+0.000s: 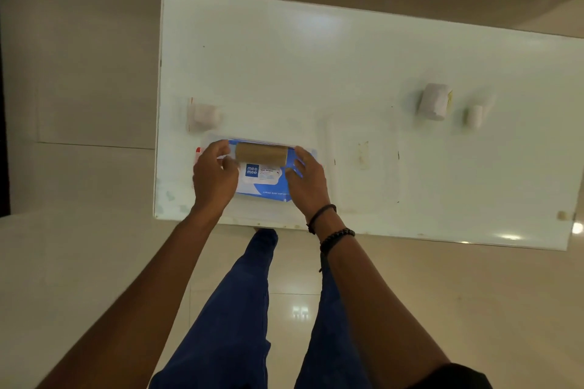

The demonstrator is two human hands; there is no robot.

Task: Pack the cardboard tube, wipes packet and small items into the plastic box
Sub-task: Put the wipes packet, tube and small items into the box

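Note:
A clear plastic box [311, 153] with a red clip on its left side sits near the table's front left. Inside it lies a blue and white wipes packet [262, 183]. A brown cardboard tube [261, 153] lies across the packet's far side. My left hand [213, 180] grips the tube's left end with curled fingers. My right hand [308, 180] presses on the tube's right end, thumb on the packet. Three small white items remain on the table: one [203, 115] behind the box, a larger roll [434, 101] and a small one [474, 115] at the right.
The white table [284, 57] stands on a tiled floor. A clear lid [363, 161] lies flat just right of the box. My legs are below the table's front edge [410, 235].

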